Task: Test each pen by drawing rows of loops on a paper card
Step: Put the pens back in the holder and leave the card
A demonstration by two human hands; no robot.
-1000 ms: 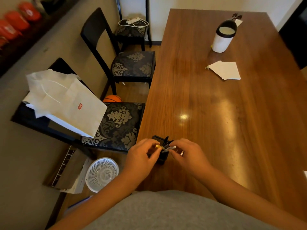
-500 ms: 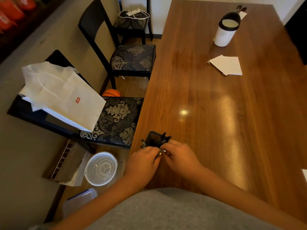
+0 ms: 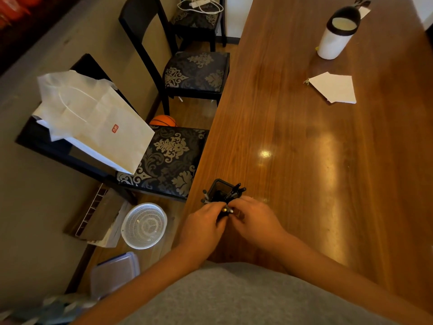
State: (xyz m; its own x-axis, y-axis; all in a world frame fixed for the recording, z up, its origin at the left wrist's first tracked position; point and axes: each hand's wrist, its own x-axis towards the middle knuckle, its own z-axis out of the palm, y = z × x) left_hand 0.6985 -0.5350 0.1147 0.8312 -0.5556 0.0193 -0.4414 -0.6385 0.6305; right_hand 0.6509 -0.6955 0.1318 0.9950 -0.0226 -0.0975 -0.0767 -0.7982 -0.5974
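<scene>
Pen: slim dark pen with a pale metal tip [image 3: 226,210] is sitting between both hands, low over the near left corner of the surface.
Hands: left hand [image 3: 203,225] and right hand [image 3: 254,218] are meeting knuckle to knuckle. The fingers [image 3: 236,204] of both are pinching the pen, apparently working at its cap, though the hands are hiding most of the grip.
Holder: black mesh pen pot [image 3: 221,187] is standing just beyond the hands, bristling with more dark pens, near the left edge of the brown wooden surface [image 3: 304,160].
Card: white folded paper card [image 3: 332,89] is lying well apart, far up the surface near a white cylindrical cup with a black rim [image 3: 335,41].
Risk: a knuckle may be nudging the pot toward the drop onto the patterned black chair seat [image 3: 168,158]. A cap tugged hard could be flying off to the floor.
Open room: a broad run of polished wood is lying between hands and card, giving space to the right and ahead.
</scene>
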